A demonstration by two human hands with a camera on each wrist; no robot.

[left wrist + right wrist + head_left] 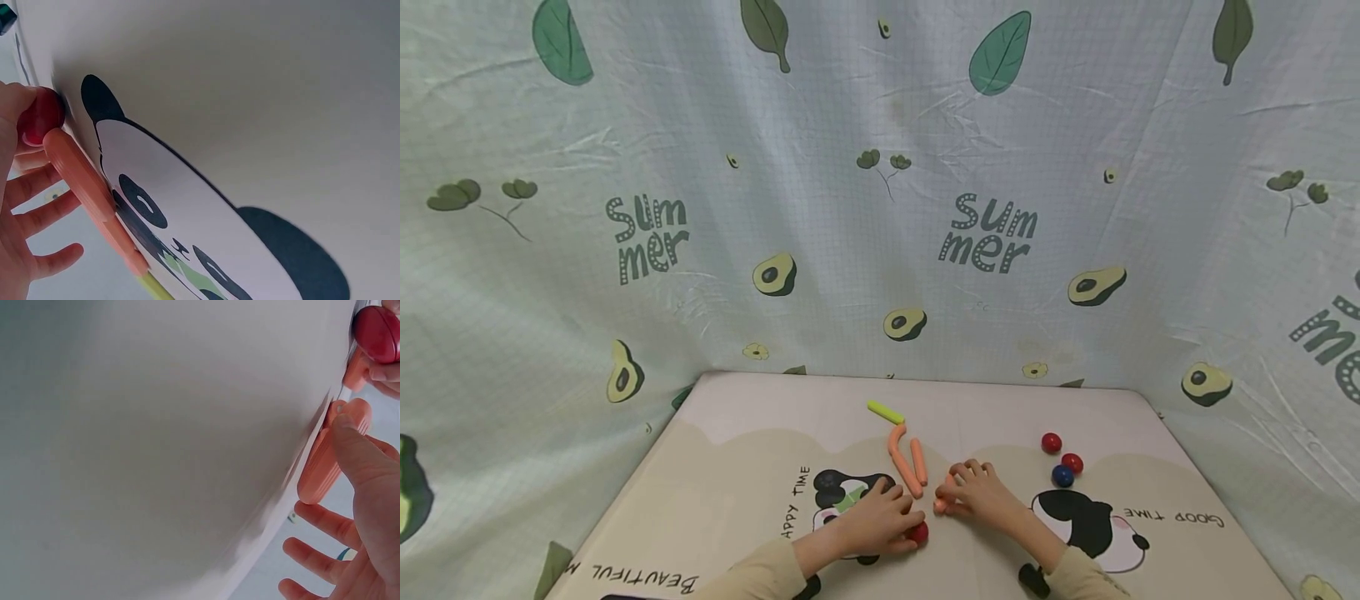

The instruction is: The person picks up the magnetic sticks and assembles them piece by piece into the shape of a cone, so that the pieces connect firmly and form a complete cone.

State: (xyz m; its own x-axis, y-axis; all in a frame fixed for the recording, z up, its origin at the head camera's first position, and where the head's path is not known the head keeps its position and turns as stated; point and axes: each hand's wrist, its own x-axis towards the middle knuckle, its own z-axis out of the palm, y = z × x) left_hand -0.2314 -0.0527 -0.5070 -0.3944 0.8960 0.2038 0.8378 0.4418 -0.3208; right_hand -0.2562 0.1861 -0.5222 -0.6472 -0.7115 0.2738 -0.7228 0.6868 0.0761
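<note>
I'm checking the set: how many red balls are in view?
3: one red ball in the left hand, a second next to the blue ball, a third just beyond them. More could be hidden.

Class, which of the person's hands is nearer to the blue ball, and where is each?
The right hand. In the head view, it is left of the blue ball, holding an orange piece; the left hand is farther left, holding a red ball.

Curtain (835, 167): “Summer” (988, 233); tabletop (715, 492): “Beautiful” (645, 577), “Good Time” (1174, 517)

Dim wrist views, soft shadows
</note>
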